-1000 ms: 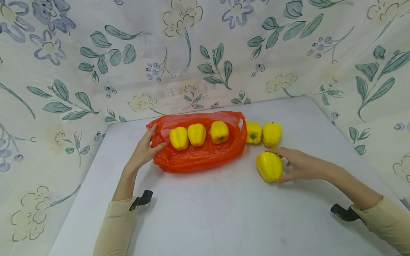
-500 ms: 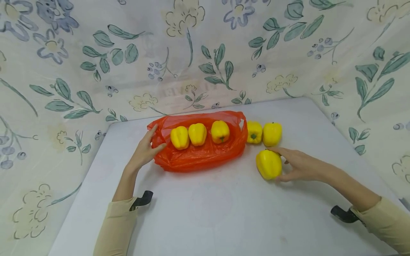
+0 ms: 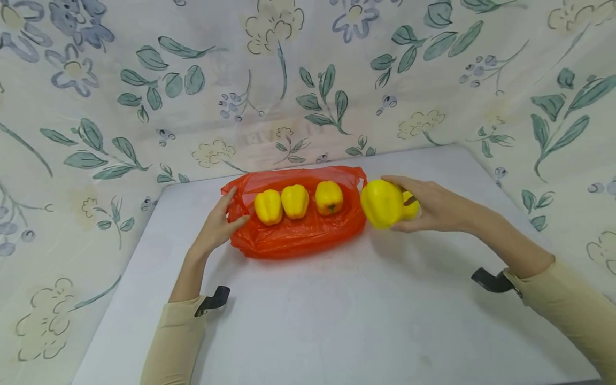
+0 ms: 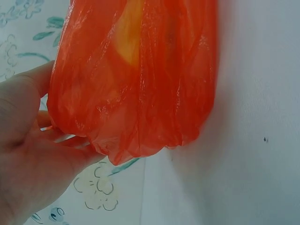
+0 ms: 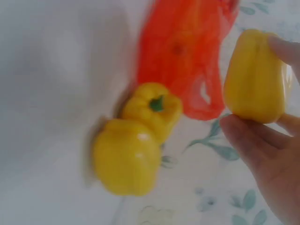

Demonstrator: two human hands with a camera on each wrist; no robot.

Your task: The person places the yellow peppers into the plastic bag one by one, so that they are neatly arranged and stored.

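A red plastic bag [image 3: 289,243] lies on the table with three yellow bell peppers [image 3: 329,198] in a row in its opening. My left hand [image 3: 214,227] is at the bag's left end, thumb and forefinger spread over the rim; in the left wrist view the bag wall [image 4: 140,93] hides the fingertips. Raised off the table, a yellow bell pepper [image 3: 382,203] is gripped between the thumb and fingers of my right hand [image 3: 433,206], just right of the bag. Two more yellow bell peppers [image 5: 126,157] stand beside the bag, mostly behind the held one in the head view.
The white table [image 3: 298,321] runs up to a flowered cloth [image 3: 317,80] hung at the back and sides. Each wrist carries a black camera mount [image 3: 216,298] close to the sleeve cuff.
My right hand has lifted the front bell pepper off the table and carried it up and left toward the bag, covering the two behind. My left hand stays at the bag.
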